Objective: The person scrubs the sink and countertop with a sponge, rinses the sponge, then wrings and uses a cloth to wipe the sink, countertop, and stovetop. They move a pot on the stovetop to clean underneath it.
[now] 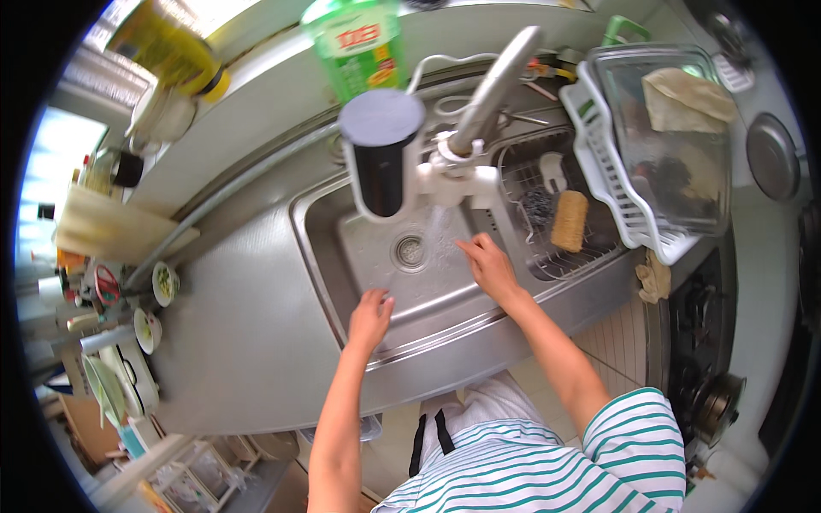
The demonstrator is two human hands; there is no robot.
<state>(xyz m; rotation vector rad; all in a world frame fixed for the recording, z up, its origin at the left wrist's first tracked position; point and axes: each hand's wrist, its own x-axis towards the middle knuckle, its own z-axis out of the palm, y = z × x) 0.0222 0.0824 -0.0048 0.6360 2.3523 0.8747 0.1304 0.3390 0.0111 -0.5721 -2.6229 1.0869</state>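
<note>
Water from a faucet (pixel 490 96) with a white filter attachment (pixel 458 183) falls into the stainless steel sink (pixel 359 256). My right hand (pixel 492 268) hovers over the right side of the basin, close to the stream, fingers loosely bent and nothing seen in them. Above the basin's front left corner is my left hand (pixel 372 317), empty, its thumb apart from the fingers. The drain strainer (pixel 410 251) lies at the bottom of the basin, with a thin layer of water around it.
In the smaller right basin, a wire basket (pixel 545 263) holds a tan scrubber (pixel 569 221) and a steel-wool pad (pixel 537 205). A white rack (pixel 616 154) bears a glass dish (pixel 680 147). Two bowls (pixel 165 284) stand on the left counter; a green detergent bottle (pixel 359 48) stands behind.
</note>
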